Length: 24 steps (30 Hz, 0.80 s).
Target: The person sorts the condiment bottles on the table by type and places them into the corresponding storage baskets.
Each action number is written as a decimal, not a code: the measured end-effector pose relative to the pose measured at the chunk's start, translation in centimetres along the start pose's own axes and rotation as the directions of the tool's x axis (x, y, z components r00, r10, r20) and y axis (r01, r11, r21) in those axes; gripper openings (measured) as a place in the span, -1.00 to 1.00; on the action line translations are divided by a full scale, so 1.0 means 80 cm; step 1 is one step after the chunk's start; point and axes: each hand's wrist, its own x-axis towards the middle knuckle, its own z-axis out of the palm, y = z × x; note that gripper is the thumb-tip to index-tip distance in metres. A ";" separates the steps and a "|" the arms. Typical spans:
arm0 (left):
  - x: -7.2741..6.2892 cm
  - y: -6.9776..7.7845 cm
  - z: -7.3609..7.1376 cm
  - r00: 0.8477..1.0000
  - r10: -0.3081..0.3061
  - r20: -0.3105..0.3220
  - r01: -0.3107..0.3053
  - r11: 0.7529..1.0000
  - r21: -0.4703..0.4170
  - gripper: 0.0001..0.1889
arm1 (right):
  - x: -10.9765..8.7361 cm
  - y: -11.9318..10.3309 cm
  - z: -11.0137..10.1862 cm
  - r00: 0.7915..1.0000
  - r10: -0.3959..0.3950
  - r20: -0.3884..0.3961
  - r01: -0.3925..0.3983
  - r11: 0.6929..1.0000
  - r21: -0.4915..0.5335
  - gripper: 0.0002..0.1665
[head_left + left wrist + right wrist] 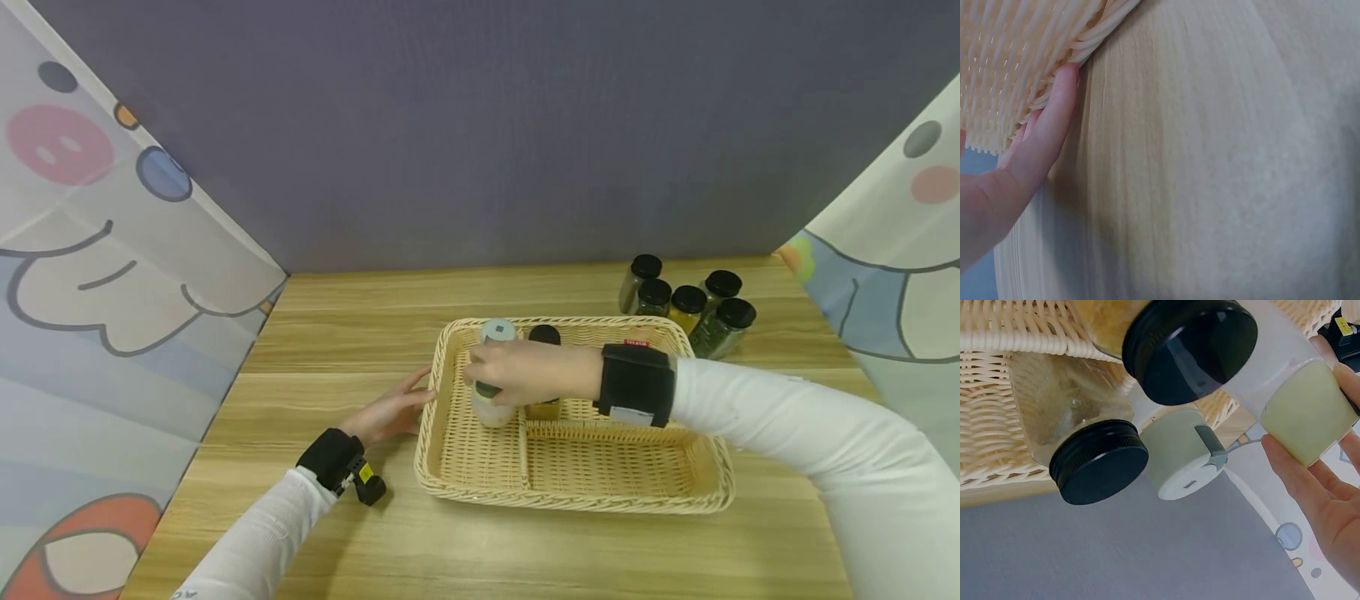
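In the head view, one wicker basket [600, 501] with three compartments sits right of the lower middle; five jars [687, 307] with black lids stand right of centre. The right wrist view shows two further black-lidded jars, one lower jar [1099, 461] left of centre and one upper jar [1190, 353] at top centre, plus two pale-green-ended bottles, a rear bottle [1179, 453] near centre and a gripped bottle [1304, 412] at upper right.
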 end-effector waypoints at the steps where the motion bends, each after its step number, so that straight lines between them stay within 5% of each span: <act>1: 0.000 0.000 0.000 1.000 0.002 0.001 -0.002 1.000 0.001 -0.29 | 0.000 0.000 0.001 1.000 -0.001 -0.001 0.001 1.000 0.000 -0.60; 24: 0.000 0.000 0.000 1.000 0.002 -0.011 -0.002 1.000 0.003 -0.29 | 0.004 0.007 0.022 0.999 0.031 0.008 -0.030 0.999 -0.036 -0.61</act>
